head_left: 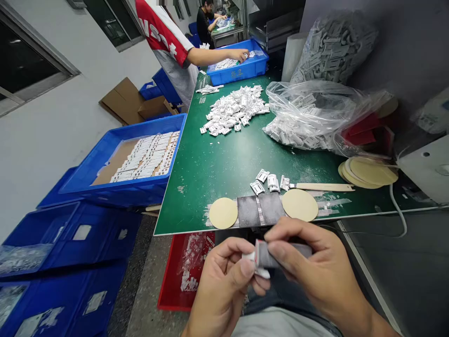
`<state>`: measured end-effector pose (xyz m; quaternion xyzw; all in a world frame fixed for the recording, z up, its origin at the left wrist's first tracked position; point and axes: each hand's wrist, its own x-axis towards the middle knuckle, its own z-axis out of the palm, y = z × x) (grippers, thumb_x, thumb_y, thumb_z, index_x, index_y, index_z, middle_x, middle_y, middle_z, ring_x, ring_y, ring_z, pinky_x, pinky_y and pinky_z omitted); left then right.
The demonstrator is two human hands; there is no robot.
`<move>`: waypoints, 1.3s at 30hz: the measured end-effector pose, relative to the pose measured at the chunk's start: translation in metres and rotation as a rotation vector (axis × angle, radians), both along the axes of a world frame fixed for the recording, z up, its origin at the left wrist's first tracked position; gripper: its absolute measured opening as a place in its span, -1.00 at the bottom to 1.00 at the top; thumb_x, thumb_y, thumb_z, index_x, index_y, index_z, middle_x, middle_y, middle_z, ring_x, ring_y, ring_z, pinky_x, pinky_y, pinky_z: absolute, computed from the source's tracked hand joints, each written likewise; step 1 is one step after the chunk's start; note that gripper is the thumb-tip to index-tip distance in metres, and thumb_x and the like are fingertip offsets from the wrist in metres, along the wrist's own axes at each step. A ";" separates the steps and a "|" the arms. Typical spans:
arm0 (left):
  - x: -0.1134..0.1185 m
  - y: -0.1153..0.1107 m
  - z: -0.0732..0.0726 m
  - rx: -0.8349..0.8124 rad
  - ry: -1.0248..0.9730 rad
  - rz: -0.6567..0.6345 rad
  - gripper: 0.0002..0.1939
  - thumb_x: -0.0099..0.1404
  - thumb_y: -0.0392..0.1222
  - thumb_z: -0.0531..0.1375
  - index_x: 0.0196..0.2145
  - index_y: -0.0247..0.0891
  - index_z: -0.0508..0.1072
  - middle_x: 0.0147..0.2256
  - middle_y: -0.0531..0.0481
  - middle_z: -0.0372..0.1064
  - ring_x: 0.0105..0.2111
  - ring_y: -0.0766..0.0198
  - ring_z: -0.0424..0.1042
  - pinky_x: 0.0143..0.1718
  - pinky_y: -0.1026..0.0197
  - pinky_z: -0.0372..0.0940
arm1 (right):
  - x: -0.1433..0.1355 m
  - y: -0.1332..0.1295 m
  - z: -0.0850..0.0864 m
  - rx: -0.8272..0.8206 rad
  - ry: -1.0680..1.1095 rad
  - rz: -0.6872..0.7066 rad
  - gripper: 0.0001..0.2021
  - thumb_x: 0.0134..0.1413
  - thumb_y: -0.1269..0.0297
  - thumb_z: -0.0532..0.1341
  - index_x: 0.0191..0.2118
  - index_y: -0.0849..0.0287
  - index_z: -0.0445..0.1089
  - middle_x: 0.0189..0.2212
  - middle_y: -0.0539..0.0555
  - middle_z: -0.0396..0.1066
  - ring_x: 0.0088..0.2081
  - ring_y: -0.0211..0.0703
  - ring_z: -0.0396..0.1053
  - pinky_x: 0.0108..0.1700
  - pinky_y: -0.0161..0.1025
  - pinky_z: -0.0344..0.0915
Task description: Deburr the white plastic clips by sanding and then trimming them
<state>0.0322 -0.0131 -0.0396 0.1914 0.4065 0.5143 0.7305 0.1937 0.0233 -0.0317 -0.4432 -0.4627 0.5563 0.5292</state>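
Note:
My left hand (229, 276) pinches a small white plastic part (261, 272) between thumb and fingers, most of it covered by the fingertips. My right hand (308, 262) grips a flat grey sanding strip (268, 255) with a reddish edge, its end against or very close to the white part. Both hands are just in front of the table edge. Beyond them, two dark grey abrasive pads (249, 211) lie between two round yellowish discs (223, 213). Several loose white parts (272, 182) and a pale wooden-looking stick (321, 186) sit behind.
A heap of white parts (233, 110) covers the back of the green table (196, 173). Clear plastic bags of parts (308, 117) stand at right. A red bin (175, 281) sits below; a blue crate (150, 180) is left. A co-worker's hand (239, 55) reaches into another blue crate (242, 72).

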 end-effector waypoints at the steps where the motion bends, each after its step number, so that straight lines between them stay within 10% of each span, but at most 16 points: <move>1: -0.001 0.000 -0.001 -0.001 0.014 0.019 -0.79 0.14 -0.17 0.47 -0.31 -0.28 0.58 -0.53 0.01 0.55 -0.55 0.40 0.51 -0.47 0.46 0.34 | 0.000 0.004 -0.001 0.028 -0.095 -0.123 -0.93 0.11 0.22 0.39 -0.34 0.06 0.59 -0.45 -0.04 0.51 -0.54 -0.37 0.35 -0.53 -0.46 0.25; 3: -0.002 0.000 -0.001 -0.005 0.032 0.059 -0.82 0.16 -0.20 0.46 -0.30 -0.26 0.59 -0.50 0.01 0.56 -0.53 0.41 0.52 -0.46 0.48 0.34 | 0.001 0.009 -0.004 0.044 -0.202 -0.307 -0.96 0.12 0.25 0.39 -0.31 0.07 0.59 -0.43 -0.04 0.52 -0.52 -0.36 0.35 -0.52 -0.45 0.26; 7: -0.002 0.003 0.001 0.031 0.002 0.026 -0.82 0.15 -0.20 0.47 -0.30 -0.27 0.61 -0.52 0.00 0.56 -0.55 0.42 0.51 -0.49 0.50 0.34 | 0.002 0.009 -0.004 0.078 -0.120 -0.024 -0.92 0.15 0.20 0.36 -0.31 0.05 0.57 -0.49 -0.07 0.50 -0.58 -0.35 0.31 -0.55 -0.42 0.28; 11: -0.002 0.004 0.001 0.020 0.020 0.062 -0.82 0.15 -0.22 0.47 -0.31 -0.28 0.60 -0.49 -0.01 0.56 -0.53 0.42 0.52 -0.48 0.49 0.35 | 0.000 0.009 0.000 0.170 -0.255 -0.191 -0.95 0.17 0.32 0.34 -0.31 0.03 0.57 -0.38 -0.07 0.57 -0.31 -0.26 0.50 -0.21 -0.39 0.41; 30: 0.000 -0.005 0.011 0.016 0.039 0.092 -0.76 0.08 -0.14 0.50 -0.35 -0.25 0.57 -0.50 0.03 0.53 -0.50 0.36 0.54 -0.46 0.43 0.40 | 0.001 -0.012 -0.002 0.293 -0.250 -0.109 -0.90 0.29 0.23 0.26 -0.13 -0.07 0.52 -0.28 -0.09 0.51 -0.31 -0.30 0.44 -0.20 -0.40 0.37; 39: -0.009 -0.002 -0.009 0.958 1.034 0.417 -0.60 0.13 -0.58 0.36 -0.14 -0.19 0.60 -0.25 0.00 0.62 -0.20 0.18 0.60 -0.13 0.15 0.54 | 0.005 -0.029 -0.011 0.209 -0.071 -0.011 -0.58 0.44 0.10 -0.04 0.25 -0.02 0.36 0.24 0.17 0.29 -0.05 -0.07 0.47 -0.13 -0.22 0.50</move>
